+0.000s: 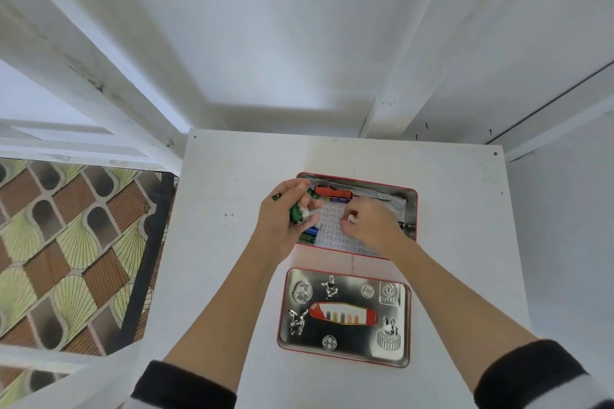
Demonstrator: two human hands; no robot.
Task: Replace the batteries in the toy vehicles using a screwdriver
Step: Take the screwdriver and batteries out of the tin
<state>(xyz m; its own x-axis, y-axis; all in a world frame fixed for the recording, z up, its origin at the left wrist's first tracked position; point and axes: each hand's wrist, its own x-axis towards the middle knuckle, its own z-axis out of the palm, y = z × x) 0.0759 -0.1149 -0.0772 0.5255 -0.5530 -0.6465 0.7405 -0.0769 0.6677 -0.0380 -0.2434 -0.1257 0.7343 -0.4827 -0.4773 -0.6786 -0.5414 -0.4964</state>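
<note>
A green toy vehicle [298,213] sits in the left hand [282,219], whose fingers curl round it just above the left end of an open red-rimmed tin [411,206]. Inside the tin an orange-handled screwdriver [332,191] lies along the far wall, with a dark battery [339,199] just beside it and a blue battery [312,231] near the front left corner, partly hidden under the left hand. The floor of the tin is lined with printed paper [332,236]. The right hand [372,226] reaches into the tin with its fingertips bent down and drawn together over something small and pale; what it is cannot be told, nor whether the fingers truly pinch it. Nearer the person lies the tin's lid [344,315], silvery, with embossed rabbits and a red oval window, well apart from both hands. Both pieces rest on a white table [232,276] with a few small marks. Black-and-white sleeves [186,385] cover the forearms low in view. White walls [265,26] rise behind the table, and to the left is a floor [66,242] patterned in brown and green.
</note>
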